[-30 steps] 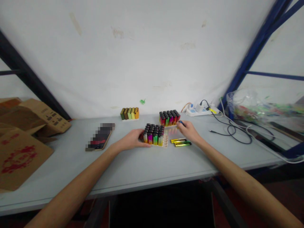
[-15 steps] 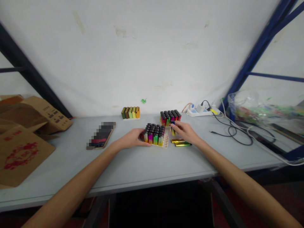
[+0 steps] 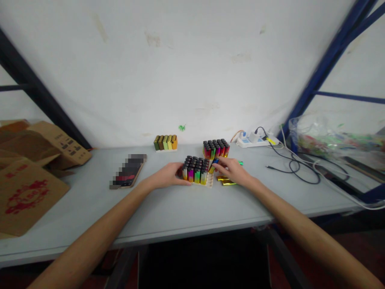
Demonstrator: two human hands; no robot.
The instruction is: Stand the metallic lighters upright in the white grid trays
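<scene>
A white tray [image 3: 209,182] holds rows of upright lighters [image 3: 197,175] with black tops; its right column shows bare slots. My left hand [image 3: 171,175] grips the tray's left side, thumb along the front. Between the fingertips of my right hand [image 3: 231,170] is a blue and gold lighter [image 3: 213,165], tilted over the tray's right column. Loose gold lighters [image 3: 228,182] lie beneath that hand, and a green tip [image 3: 241,163] shows behind it. Another block of lighters [image 3: 215,148] stands just behind.
A tray of yellow and green lighters [image 3: 165,143] stands by the wall. On the left lie a phone [image 3: 129,171] and cardboard boxes [image 3: 33,192]. To the right are a power strip [image 3: 255,139], black cables [image 3: 293,166] and a plastic bag [image 3: 319,136].
My right hand has moved left with the lighter, bringing it over the tray's right edge and tilting it. The green tip behind the hand has come into view. My left hand stays put.
</scene>
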